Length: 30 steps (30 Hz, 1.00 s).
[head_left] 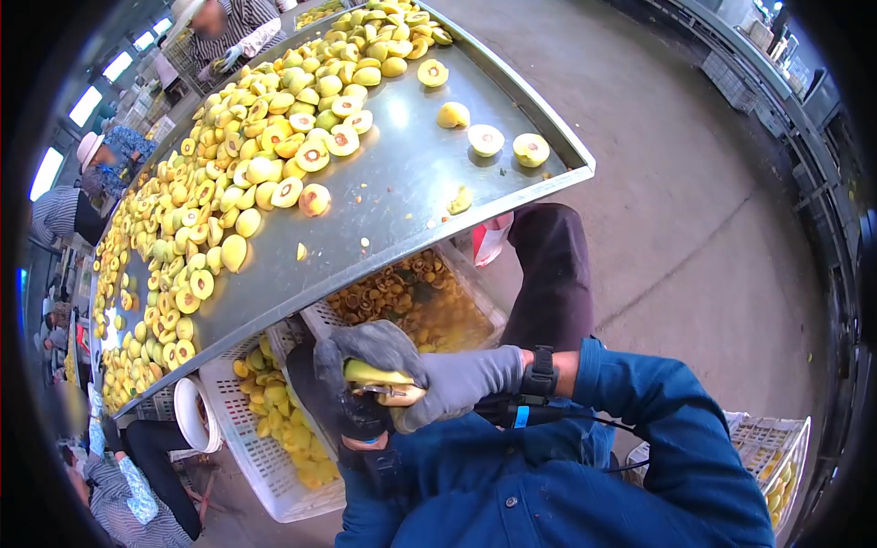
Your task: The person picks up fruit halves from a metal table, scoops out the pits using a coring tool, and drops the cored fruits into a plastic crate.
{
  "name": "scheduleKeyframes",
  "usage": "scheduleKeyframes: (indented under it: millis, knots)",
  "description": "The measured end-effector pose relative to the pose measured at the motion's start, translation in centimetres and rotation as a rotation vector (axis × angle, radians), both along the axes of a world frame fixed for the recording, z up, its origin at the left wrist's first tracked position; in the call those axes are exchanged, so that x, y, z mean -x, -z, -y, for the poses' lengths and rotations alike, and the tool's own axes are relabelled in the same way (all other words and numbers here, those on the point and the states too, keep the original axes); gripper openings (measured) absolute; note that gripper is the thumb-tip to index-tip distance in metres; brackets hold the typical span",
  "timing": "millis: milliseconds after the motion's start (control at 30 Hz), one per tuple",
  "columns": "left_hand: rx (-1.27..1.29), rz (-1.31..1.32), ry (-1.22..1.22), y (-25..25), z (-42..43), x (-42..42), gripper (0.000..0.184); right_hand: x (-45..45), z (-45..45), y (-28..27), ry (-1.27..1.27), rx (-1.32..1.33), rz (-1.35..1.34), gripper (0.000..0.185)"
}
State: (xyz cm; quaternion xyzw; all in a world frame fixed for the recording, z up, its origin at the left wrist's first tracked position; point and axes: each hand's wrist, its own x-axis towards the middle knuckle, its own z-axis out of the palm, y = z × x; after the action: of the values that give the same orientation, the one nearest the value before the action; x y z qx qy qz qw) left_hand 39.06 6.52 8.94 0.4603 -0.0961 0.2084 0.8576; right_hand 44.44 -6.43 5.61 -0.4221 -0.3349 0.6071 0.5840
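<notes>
My left hand [364,352], in a grey and black glove, is closed around a yellow-green peach half [370,373] in front of my body. My right hand [466,382], in a grey glove, meets it from the right with its fingers closed. Between the two hands shows a small metal-bladed tool [373,390] against the fruit; my right fingers hide most of its grip. Close above the hands slopes a metal table [384,196] piled with halved peaches [265,169], several with reddish pits showing.
Under the table edge sits a crate [498,315] of pits and scraps. To its left stand a white crate [274,498] of peach pieces and a white bucket [190,416]. Another crate [786,438] is at right. Co-workers [233,36] stand along the table's far side.
</notes>
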Motion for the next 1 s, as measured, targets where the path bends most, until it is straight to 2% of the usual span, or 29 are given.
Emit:
scheduleKeyframes:
  millis: [33,100,133,167,233,267,333,367,400,433,467,500,533,633,733,767,900,1000]
  knots:
    - [0.082,-0.011,-0.056,0.9,0.0,0.6,0.056,-0.4,0.1,-0.6,-0.047,0.065,-0.044,0.014]
    - [0.056,-0.303,-0.253,-0.1,-0.6,1.8,0.041,-1.9,0.3,-3.6,-0.085,0.159,-0.146,0.012]
    - [-0.438,-0.300,-0.642,2.5,-0.8,2.2,0.033,-2.1,0.1,-2.6,-0.093,0.095,-0.208,0.014]
    - [-0.591,-0.353,-0.698,2.6,-1.6,1.4,0.032,-3.4,0.3,-2.8,-0.169,0.163,-0.135,0.017]
    - [-0.720,-0.419,-0.741,2.4,-3.2,1.2,0.044,-4.7,0.0,3.5,-0.016,0.069,0.322,0.019]
    - [-0.709,-0.436,-0.745,2.6,-3.8,1.4,0.055,-5.1,0.3,4.3,0.054,0.155,0.912,0.020]
    - [-0.651,-0.476,-0.757,2.7,-4.5,1.5,0.044,-5.2,1.1,4.7,0.184,0.299,1.440,0.024]
    - [-0.630,-0.500,-0.788,2.1,-4.4,1.3,0.038,-5.3,1.5,4.8,0.229,0.360,1.387,0.026]
    - [-0.742,-0.512,-0.867,2.3,-4.6,1.7,0.035,-5.1,1.6,5.0,0.268,0.419,1.330,0.027]
    - [-0.851,-0.528,-0.951,2.5,-4.8,2.1,0.032,-4.7,1.6,5.1,0.257,0.385,1.313,0.028]
    - [-1.098,-0.512,-1.074,4.0,-5.5,3.2,0.032,-4.4,1.6,5.2,0.254,0.352,1.301,0.029]
    - [-1.182,-0.490,-1.117,5.1,-6.1,4.0,0.032,-4.2,1.8,5.2,0.257,0.321,1.295,0.030]
    - [-1.202,-0.487,-1.125,6.0,-7.1,5.2,0.033,-4.1,2.1,6.6,0.272,0.359,1.335,0.021]
    - [-1.010,-0.510,-1.023,8.9,-12.3,9.7,0.037,-4.8,3.7,6.0,0.362,0.414,1.321,0.026]
    - [-0.759,-0.692,-1.161,10.0,-18.5,15.0,0.037,-6.0,6.0,4.7,0.501,0.431,1.336,0.029]
    - [-0.807,-0.794,-1.211,11.4,-21.6,16.5,0.036,-6.3,6.9,4.2,0.565,0.434,1.331,0.029]
    - [-1.166,-0.558,-1.040,4.5,-14.9,4.7,0.036,-6.8,10.1,5.6,0.917,0.342,1.159,0.030]
    - [-1.283,-0.432,-0.774,1.9,-8.4,-6.7,0.037,-6.7,10.7,6.9,0.984,0.357,1.045,0.029]
